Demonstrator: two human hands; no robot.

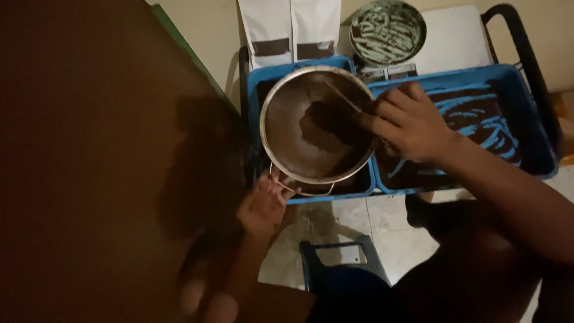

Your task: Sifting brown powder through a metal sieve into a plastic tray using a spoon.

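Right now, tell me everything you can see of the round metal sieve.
The sieve is a round, shiny-rimmed metal bowl with brown powder piled in its mesh. It sits level over the left blue tray. The left hand grips its wire handle at the near edge; the right hand works a thin stick inside it.

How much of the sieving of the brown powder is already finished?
Partly done: brown powder coats the right blue plastic tray. In hand: the left hand holds the round metal sieve by its handle while the right hand works it. Left: a dark heap remains inside the sieve.
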